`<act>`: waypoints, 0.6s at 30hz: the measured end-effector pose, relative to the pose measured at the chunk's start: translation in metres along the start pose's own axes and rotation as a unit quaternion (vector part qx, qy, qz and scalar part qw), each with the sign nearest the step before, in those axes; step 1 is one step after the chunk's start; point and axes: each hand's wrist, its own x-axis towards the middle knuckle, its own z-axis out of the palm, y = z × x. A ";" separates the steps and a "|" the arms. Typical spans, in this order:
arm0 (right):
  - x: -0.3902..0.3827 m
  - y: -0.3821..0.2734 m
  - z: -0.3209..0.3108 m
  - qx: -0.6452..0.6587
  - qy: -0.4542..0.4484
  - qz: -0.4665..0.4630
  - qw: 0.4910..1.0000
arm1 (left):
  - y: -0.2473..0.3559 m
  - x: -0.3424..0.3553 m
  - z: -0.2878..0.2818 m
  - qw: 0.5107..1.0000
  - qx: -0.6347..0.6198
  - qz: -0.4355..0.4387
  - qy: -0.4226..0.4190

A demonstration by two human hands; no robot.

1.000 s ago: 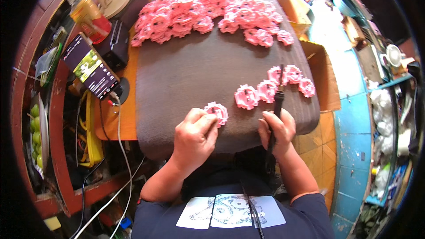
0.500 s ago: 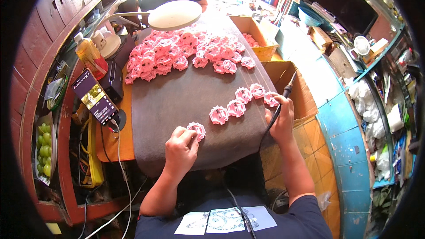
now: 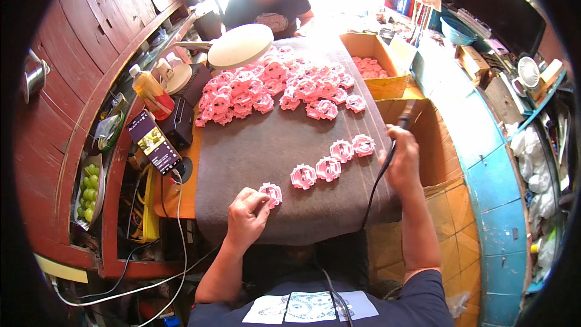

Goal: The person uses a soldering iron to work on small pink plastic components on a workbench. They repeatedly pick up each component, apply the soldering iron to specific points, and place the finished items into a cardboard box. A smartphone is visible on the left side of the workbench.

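In my right hand [image 3: 404,160] is a soldering iron [image 3: 404,122], its far end blurred by motion and its black cable trailing down over the mat. That hand is at the table's right edge, above an open cardboard box. My left hand [image 3: 247,211] pinches the edge of a pink plastic piece [image 3: 272,195] with a jagged round outline, low on the brown mat. From there several like pieces [image 3: 303,176] run in a slanting row up to the right. A large heap of the same pink pieces [image 3: 242,91] covers the far part of the mat.
A round white lamp head [image 3: 241,46] hangs over the heap. A phone [image 3: 154,142], a bottle [image 3: 151,94] and a bowl of green grapes [image 3: 91,194] are at the left. Cardboard boxes [image 3: 423,139] stand at the right, the farther holding pink pieces. A person [image 3: 269,6] sits opposite.
My right hand and the iron have moved off the row toward the box. The pink piece beside that hand no longer shows on the mat. The whole view has shifted; my left hand keeps its piece.
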 end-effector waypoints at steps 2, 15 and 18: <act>0.006 -0.028 0.009 0.080 -0.078 -0.075 0.991 | 0.002 0.001 0.002 1.000 -0.007 -0.016 0.001; 0.016 -0.019 0.020 0.073 -0.233 -0.133 0.961 | -0.001 -0.003 0.008 0.999 0.004 0.019 0.037; 0.015 -0.004 0.011 0.078 -0.194 -0.098 0.973 | -0.005 -0.007 0.011 0.997 0.008 0.021 0.073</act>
